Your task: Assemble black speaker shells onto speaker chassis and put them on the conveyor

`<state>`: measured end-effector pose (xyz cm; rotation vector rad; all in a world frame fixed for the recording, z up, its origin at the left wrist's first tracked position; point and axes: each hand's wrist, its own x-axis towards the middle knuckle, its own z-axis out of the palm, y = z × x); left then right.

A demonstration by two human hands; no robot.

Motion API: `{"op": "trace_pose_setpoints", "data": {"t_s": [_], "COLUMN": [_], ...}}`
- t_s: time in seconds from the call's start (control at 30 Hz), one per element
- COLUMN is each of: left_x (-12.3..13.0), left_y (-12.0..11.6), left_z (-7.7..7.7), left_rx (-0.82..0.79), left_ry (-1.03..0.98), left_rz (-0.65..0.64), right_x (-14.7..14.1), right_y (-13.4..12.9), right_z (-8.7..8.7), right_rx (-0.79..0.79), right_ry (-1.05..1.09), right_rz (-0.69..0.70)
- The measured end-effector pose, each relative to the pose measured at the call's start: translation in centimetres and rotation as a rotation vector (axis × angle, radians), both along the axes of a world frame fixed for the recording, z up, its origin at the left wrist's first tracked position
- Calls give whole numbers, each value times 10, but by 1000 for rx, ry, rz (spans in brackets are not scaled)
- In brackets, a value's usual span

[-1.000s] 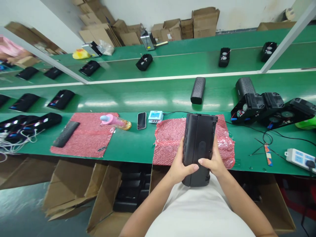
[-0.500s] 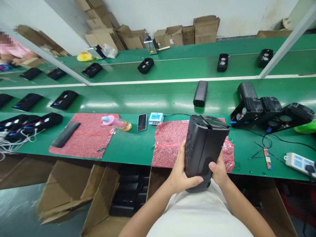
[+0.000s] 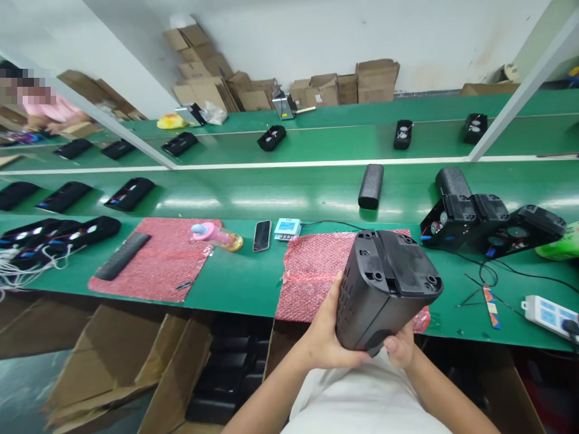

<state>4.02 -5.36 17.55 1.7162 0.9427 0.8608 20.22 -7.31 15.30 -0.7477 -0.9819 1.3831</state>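
A black plastic speaker housing is held in front of my body, over the bench's near edge. Its end face, with screw holes and a flat panel, tilts up toward me. My left hand is closed around its left side, thumb along the lower edge. On the lower right, my right hand grips it with the thumb on the near side; its other fingers are mostly hidden behind the housing. Beneath lies a pink bubble-wrap sheet, partly covered from view.
Open black housings with wires stand at right, near a white power strip. A small blue-screened device, a phone and a pink-capped bottle lie left. Cardboard boxes stand below. A co-worker sits far left.
The housing has tipped so that its end face turns more toward me and shows more fully. Both hands keep hold of it. The whole view has shifted slightly, with the bench lower in it.
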Motion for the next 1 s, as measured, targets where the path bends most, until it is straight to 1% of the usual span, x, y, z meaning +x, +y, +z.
{"op": "trace_pose_setpoints", "data": {"t_s": [0.07,0.1,0.17,0.23,0.3,0.33,0.4,0.47,0.57,0.67,0.77,0.83,0.9,0.93,0.97,1.0], "left_x": [-5,-9,-22,-41,-62,-72,-90,-102,-111,-114,-120,-125,-132,-135,-137,-138], "left_y": [-2,-3,-1,4,13,18,26,32,34,32,33,36,43,48,54,61], "left_z": [-5,-8,-15,-24,-38,-47,-68,-90,-117,-131,-135,-131,-119,-109,-98,-86], "left_rx": [-11,-30,-55,-41,-49,-81,-181,-276,-367,-393,-441,-509,-530,-490,-413,-300], "left_ry": [-6,4,101,336,658,814,1065,1225,1318,1323,1294,1251,1219,1220,1230,1244], "left_rz": [97,161,322,515,664,708,745,748,753,764,706,653,645,667,706,753], "right_x": [-3,-4,-7,-7,-2,2,11,21,31,33,32,30,29,29,30,31], "right_y": [13,22,40,54,61,61,59,55,49,45,43,42,41,40,39,38], "right_z": [-4,-7,-15,-26,-40,-48,-65,-79,-92,-97,-101,-103,-106,-107,-108,-108], "right_rx": [89,121,106,47,-53,-115,-239,-327,-378,-399,-412,-430,-442,-444,-444,-442], "right_ry": [-55,-127,-342,-524,-589,-590,-582,-573,-575,-594,-604,-602,-596,-594,-595,-598], "right_rz": [54,79,98,76,14,-28,-130,-210,-252,-249,-230,-229,-238,-246,-257,-270]}}
